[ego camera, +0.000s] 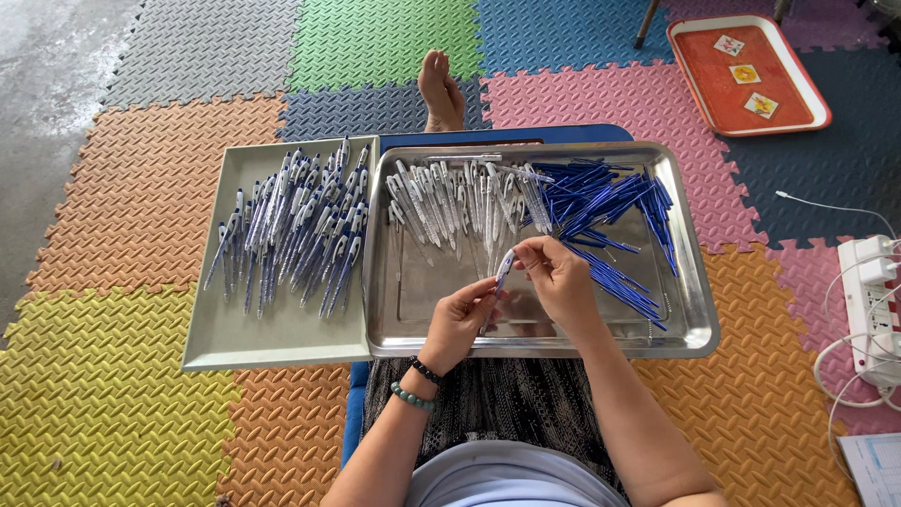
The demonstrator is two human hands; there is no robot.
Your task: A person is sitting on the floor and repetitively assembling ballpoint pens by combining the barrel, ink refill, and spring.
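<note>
Both my hands meet over a shiny steel tray [690, 329] on my lap. My left hand [460, 317] grips the lower end of a white and blue pen [504, 269]. My right hand [554, 272] pinches the upper end of the same pen. In the tray's back lie several white pen barrels [441, 197] and, to their right, a heap of blue pen parts [601, 202]. A grey tray [235, 329] to the left holds several assembled white and blue pens [300, 225].
Coloured foam mats [113, 376] cover the floor. My bare foot [441, 89] sticks out beyond the trays. An orange tray [798, 113] with small cards lies at the back right. A white power strip [868, 300] with cables sits at the right edge.
</note>
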